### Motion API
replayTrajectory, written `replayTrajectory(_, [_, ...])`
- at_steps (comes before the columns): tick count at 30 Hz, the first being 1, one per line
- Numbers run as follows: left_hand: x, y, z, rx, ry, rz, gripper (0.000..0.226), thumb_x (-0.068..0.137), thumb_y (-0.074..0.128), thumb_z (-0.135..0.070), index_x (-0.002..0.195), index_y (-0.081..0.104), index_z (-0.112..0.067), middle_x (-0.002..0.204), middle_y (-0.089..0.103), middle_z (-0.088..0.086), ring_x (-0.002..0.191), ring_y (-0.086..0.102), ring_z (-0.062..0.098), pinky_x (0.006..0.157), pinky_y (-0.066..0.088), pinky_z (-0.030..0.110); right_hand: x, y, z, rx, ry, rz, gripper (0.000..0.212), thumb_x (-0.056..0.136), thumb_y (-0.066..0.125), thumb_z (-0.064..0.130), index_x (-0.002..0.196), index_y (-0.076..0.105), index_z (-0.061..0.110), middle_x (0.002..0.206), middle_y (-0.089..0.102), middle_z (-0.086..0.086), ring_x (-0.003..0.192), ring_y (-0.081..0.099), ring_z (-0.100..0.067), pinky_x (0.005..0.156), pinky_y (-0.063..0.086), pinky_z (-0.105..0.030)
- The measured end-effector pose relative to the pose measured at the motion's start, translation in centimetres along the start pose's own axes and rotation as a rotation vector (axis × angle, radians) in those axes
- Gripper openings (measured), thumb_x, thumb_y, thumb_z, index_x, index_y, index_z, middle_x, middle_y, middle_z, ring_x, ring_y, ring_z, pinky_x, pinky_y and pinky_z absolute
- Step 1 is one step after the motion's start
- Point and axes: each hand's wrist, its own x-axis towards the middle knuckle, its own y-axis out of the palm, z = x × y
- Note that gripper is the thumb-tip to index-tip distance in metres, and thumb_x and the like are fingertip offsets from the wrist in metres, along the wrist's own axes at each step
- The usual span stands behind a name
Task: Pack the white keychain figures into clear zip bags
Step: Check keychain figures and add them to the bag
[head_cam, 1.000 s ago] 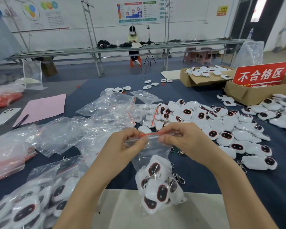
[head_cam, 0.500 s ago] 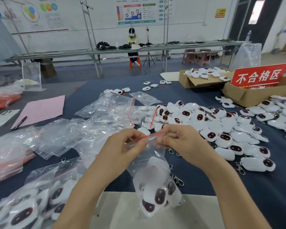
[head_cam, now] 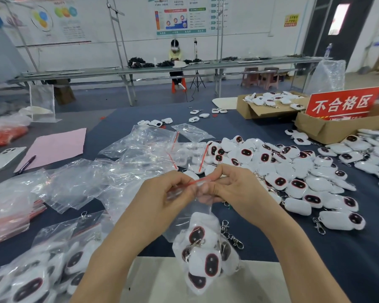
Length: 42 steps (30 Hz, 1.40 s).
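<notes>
A clear zip bag point(head_cam: 202, 248) with a red zip strip hangs in front of me, filled with several white keychain figures with dark oval faces. My left hand point(head_cam: 162, 197) pinches the red strip at its left end. My right hand point(head_cam: 232, 189) pinches the strip right beside it, fingertips nearly touching the left hand's. A large heap of loose white figures point(head_cam: 282, 169) lies on the dark blue table cloth to the right. Empty clear zip bags point(head_cam: 109, 171) lie spread to the left and behind my hands.
Filled bags point(head_cam: 35, 274) pile at the lower left. Two cardboard boxes point(head_cam: 328, 130) with a red sign point(head_cam: 341, 103) stand at the far right. A pink sheet point(head_cam: 55, 147), a pen point(head_cam: 25, 164) and a phone point(head_cam: 4, 157) lie at left. A white board point(head_cam: 162, 281) sits under the bag.
My right hand has slid left along the red strip until it meets my left hand. The hanging bag swung slightly and now sits a little closer to me.
</notes>
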Motion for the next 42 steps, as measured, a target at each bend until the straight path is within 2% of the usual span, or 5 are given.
replayTrajectory(11, [0.0, -0.6, -0.5, 0.143, 0.012, -0.013, 0.012, 0.092, 0.061, -0.039, 0.082, 0.062, -0.046, 0.086, 0.065, -0.026, 0.082, 0.062, -0.001, 0.066, 0.042, 0.013, 0.4, 2.3, 0.1, -0.241, -0.157, -0.097, 0.034, 0.091, 0.063, 0.001, 0.073, 0.062, 0.029, 0.071, 0.066, -0.007, 0.062, 0.055, -0.034, 0.069, 0.051, -0.059])
replayTrajectory(18, [0.1, -0.9, -1.8, -0.056, -0.045, -0.05, 0.013, 0.095, 0.066, -0.035, 0.082, 0.067, -0.035, 0.076, 0.067, -0.02, 0.071, 0.06, -0.003, 0.065, 0.042, 0.009, 0.1, 2.3, 1.1, 0.136, -0.075, -0.075, 0.014, 0.077, 0.072, 0.023, 0.078, 0.064, 0.012, 0.078, 0.071, -0.004, 0.074, 0.069, -0.018, 0.071, 0.062, -0.035])
replayTrajectory(25, [-0.8, -0.1, -2.8, 0.082, -0.085, -0.184, 0.018, 0.096, 0.063, -0.035, 0.079, 0.061, -0.028, 0.073, 0.065, -0.018, 0.066, 0.057, 0.004, 0.059, 0.041, 0.017, 0.5, 4.1, 0.2, -0.164, -0.168, -0.436, 0.018, 0.095, 0.064, 0.012, 0.082, 0.063, 0.024, 0.079, 0.069, 0.012, 0.076, 0.061, -0.003, 0.071, 0.046, -0.017])
replayTrajectory(30, [-3.5, 0.1, -3.2, 0.063, -0.073, -0.181, 0.016, 0.096, 0.064, -0.037, 0.082, 0.06, -0.032, 0.075, 0.063, -0.015, 0.058, 0.05, 0.004, 0.057, 0.038, 0.014, 0.3, 2.0, 0.8, -0.133, -0.195, -0.592, 0.012, 0.096, 0.065, 0.018, 0.086, 0.063, 0.022, 0.088, 0.071, 0.001, 0.086, 0.068, -0.024, 0.085, 0.056, -0.047])
replayTrajectory(42, [-3.6, -4.6, -5.7, 0.131, -0.122, -0.313, 0.049, 0.068, 0.057, -0.078, 0.072, 0.056, -0.029, 0.057, 0.056, -0.012, 0.046, 0.041, 0.01, 0.05, 0.036, 0.019, 0.2, 3.8, 3.2, 0.004, -0.238, -0.592, 0.013, 0.101, 0.057, 0.026, 0.089, 0.062, 0.024, 0.081, 0.067, 0.018, 0.074, 0.073, -0.005, 0.08, 0.059, -0.039])
